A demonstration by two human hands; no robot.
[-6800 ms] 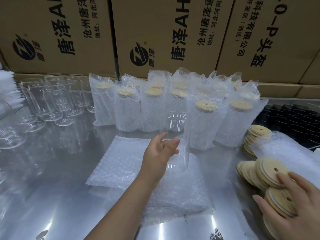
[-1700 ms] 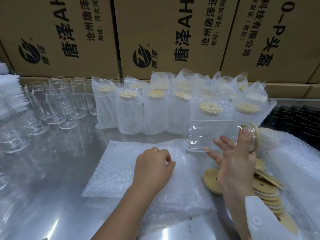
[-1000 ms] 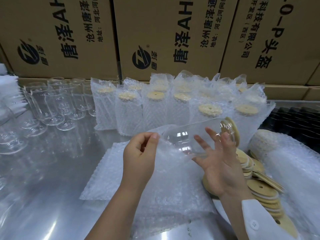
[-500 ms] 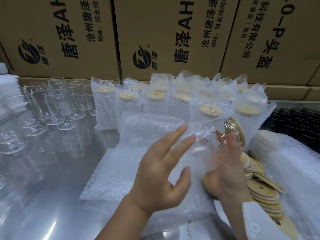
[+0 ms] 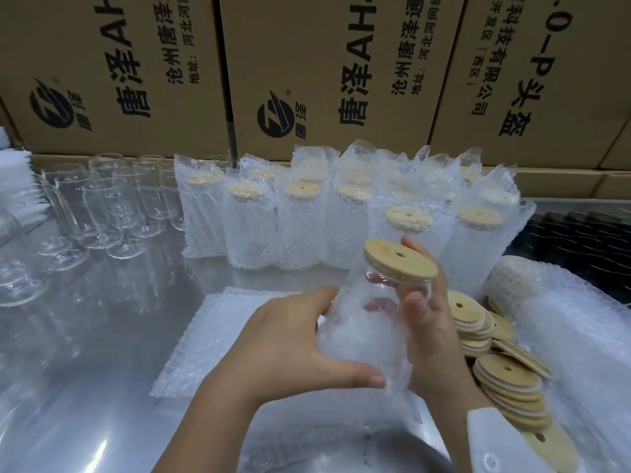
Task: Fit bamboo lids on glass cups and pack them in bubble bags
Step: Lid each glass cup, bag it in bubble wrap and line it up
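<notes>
Glass cup [image 5: 392,295], clear, near upright and tilted slightly, lower body sheathed in a bubble bag [image 5: 362,339]; neck and top exposed. Round bamboo lid [image 5: 400,258] with a small hole seated on its mouth. Flat bubble bags [image 5: 218,339] stacked beneath. Loose bamboo lids [image 5: 505,373] heaped right. Bagged lidded cups [image 5: 300,223] in rows behind; bare glass cups [image 5: 102,206] left.

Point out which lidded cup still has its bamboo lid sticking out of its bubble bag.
The cup held between both hands: its lid is bare above the bag. The cups standing behind are fully bagged.
</notes>
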